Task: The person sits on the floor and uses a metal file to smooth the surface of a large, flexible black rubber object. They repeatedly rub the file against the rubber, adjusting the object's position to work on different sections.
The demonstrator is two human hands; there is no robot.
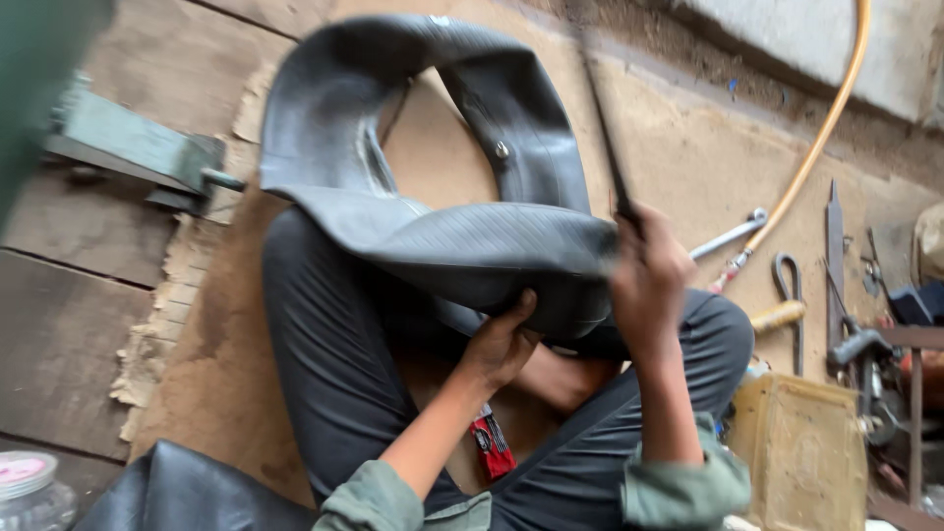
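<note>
My left hand [501,344] grips the inner tube's [462,246] near edge; right hand [649,280] clenches a thin blurred tool [605,138]. Open cardboard floor [678,157] at one o'clock.

Small red packet [492,444] with dark and white markings, lying on the floor between the crossed legs, below the left forearm. Squarish yellow tin can [801,454] at lower right, embossed face up. Clear jar [29,492] with pink-and-white lid label, bottom left corner.
</note>
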